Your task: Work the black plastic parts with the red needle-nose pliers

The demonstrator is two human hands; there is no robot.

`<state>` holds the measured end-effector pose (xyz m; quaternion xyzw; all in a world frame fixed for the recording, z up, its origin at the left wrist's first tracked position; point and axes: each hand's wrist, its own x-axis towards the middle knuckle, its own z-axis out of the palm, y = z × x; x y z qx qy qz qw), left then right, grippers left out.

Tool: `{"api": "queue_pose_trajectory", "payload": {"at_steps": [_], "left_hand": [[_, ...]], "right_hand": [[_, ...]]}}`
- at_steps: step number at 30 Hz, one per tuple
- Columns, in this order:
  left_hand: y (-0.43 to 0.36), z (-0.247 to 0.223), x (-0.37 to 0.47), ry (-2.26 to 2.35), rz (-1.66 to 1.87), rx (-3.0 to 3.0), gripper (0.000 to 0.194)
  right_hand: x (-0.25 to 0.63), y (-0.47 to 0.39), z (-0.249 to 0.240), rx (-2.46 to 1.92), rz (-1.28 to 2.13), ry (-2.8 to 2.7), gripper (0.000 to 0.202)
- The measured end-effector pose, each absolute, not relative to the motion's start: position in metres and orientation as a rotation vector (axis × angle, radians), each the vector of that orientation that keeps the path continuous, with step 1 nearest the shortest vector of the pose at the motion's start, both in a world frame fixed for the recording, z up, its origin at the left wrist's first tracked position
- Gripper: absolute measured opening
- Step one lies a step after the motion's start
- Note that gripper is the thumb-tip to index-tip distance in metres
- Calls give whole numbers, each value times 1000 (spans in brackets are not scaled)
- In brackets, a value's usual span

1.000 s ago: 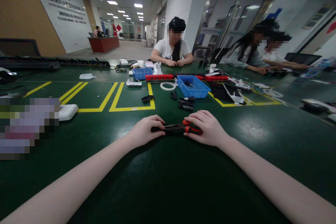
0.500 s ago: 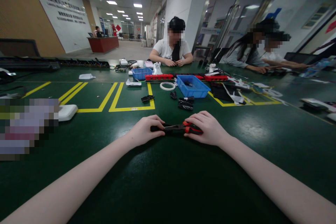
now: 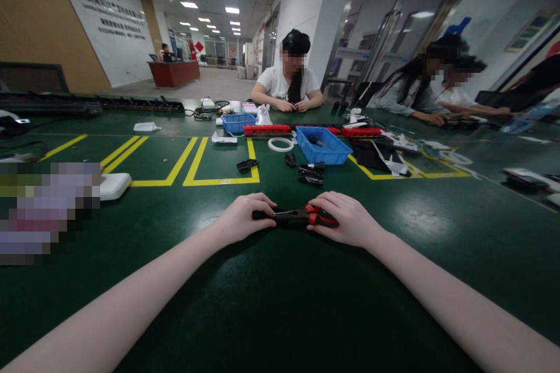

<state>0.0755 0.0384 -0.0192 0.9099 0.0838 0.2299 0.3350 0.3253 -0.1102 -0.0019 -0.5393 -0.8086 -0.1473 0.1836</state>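
Observation:
Needle-nose pliers (image 3: 300, 217) with red and black handles lie level, low over the green table in front of me. My right hand (image 3: 347, 218) is closed around their handles. My left hand (image 3: 242, 218) pinches a small black piece (image 3: 259, 215) between thumb and fingers at the jaw end. Fingers partly cover that piece, so its kind is unclear, and whether the jaws grip it cannot be made out. Beyond my hands lie several shiny black pieces (image 3: 311, 173), a smaller black piece (image 3: 290, 159) and another black piece (image 3: 247, 165).
A blue bin (image 3: 326, 154) with dark items stands ahead, beside a white tape roll (image 3: 280, 144). Red strips (image 3: 266, 129) run across the table behind. A white box (image 3: 114, 186) sits at left. A person (image 3: 286, 84) sits opposite; others sit at right.
My right hand has sunk slightly, and the pliers' handles look a little closer together. My left hand keeps its pinch on the black piece. The view has shifted slightly.

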Motion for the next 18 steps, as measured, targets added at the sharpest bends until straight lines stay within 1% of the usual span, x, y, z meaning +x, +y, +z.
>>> {"api": "queue_pose_trajectory", "payload": {"at_steps": [6,10,12,18], "left_hand": [[39,-21,76,226,602,2375,5],[37,-18,75,241,578,2368,6],[37,-16,75,247,571,2366,7],[36,-16,75,236,583,2369,6]], "right_hand": [[324,-110,-2,-1539,-384,-2273,38],[326,-110,-2,-1580,-341,-2263,51],[327,-111,-2,-1602,-321,-2257,53],[328,-110,0,-1643,-296,-2274,38]]}}
